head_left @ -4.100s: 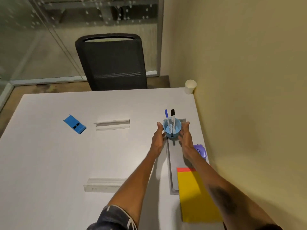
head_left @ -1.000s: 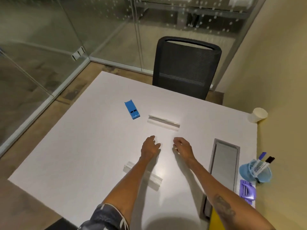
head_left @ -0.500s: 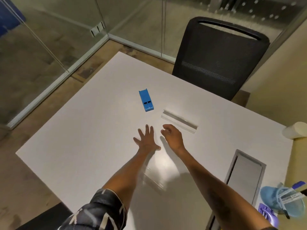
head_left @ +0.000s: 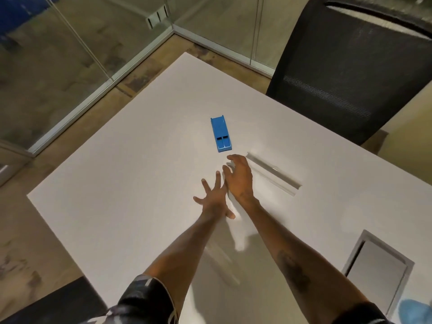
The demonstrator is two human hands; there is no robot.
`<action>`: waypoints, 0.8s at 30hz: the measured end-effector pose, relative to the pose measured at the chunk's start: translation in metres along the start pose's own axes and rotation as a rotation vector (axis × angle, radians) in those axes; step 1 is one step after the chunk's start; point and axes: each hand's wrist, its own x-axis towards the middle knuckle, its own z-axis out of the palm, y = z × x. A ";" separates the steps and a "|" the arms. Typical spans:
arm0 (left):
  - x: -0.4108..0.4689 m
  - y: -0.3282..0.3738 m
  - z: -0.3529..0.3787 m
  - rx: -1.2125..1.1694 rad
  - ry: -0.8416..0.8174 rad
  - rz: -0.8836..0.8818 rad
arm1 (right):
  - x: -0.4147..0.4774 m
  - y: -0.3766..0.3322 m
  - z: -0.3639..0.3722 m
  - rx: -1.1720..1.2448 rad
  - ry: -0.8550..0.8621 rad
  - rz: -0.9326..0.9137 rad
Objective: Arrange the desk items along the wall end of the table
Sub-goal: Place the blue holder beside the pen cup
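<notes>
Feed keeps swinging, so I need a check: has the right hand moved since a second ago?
Yes. The right hand has gone forward across the table, from short of the clear strip to beside its end, close to the blue holder.

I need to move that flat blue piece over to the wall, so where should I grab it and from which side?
Pinch the blue piece across its two long edges, coming straight down from above. It lies flat on the table, long and narrow, so the short width fits between thumb and fingers. The right hand, empty and open, is nearest, just short of its near end, probably the one to use.
</notes>
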 end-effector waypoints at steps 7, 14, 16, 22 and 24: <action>0.004 0.000 0.002 -0.070 0.039 -0.002 | 0.042 -0.005 0.032 -0.100 0.086 -0.030; 0.005 0.002 -0.004 -0.021 0.041 0.023 | 0.078 -0.003 0.054 -0.226 0.143 -0.068; 0.004 0.003 -0.005 0.004 0.040 0.024 | 0.086 -0.002 0.057 -0.253 0.143 -0.054; 0.004 0.005 -0.004 0.001 0.047 0.007 | 0.095 -0.004 0.064 -0.311 0.146 -0.009; 0.004 0.005 -0.004 -0.001 0.053 0.009 | 0.095 -0.003 0.063 -0.317 0.133 0.001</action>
